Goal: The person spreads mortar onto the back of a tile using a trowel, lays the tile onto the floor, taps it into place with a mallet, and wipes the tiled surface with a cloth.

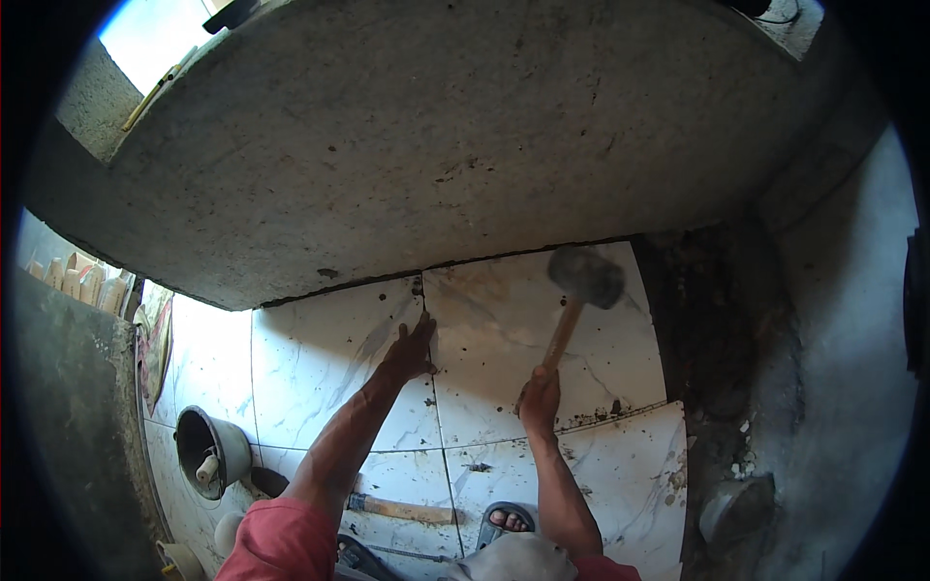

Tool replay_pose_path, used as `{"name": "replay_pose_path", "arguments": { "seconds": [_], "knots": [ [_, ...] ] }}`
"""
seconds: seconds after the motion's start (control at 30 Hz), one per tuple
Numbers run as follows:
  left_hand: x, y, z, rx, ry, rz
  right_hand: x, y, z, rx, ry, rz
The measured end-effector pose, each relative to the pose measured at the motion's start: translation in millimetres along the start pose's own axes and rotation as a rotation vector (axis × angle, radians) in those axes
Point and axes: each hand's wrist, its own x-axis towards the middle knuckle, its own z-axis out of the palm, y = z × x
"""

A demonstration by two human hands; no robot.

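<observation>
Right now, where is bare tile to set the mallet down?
Bare tile lies left of the left hand, toward the bucket, and on the right tile under the raised mallet. Crowded: near the feet, where a wooden-handled tool lies, and the rubble strip rightward.

White floor tiles (504, 339) carry grey marble veining and scattered dark specks. The mallet (581, 290) has a dark grey head on a pale wooden handle. A rough grey cement wall (436, 136) shows darker flecks. The bucket (211, 450) is grey; the sleeve (281, 542) is salmon red.
</observation>
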Motion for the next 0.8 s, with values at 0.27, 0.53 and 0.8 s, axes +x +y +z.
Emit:
{"name": "replay_pose_path", "arguments": {
  "seconds": [0.27,0.53,0.8],
  "knots": [
    [3,-17,8,0.044,0.006,0.054,3,-27,-1,-0.251,-0.047,0.008],
    [-7,-17,14,0.015,-0.046,-0.014,6,-44,8,-0.304,-0.13,0.176],
    [-1,-16,10,0.02,-0.019,-0.024,29,31,8,-0.728,-0.058,-0.105]
  ]
}}
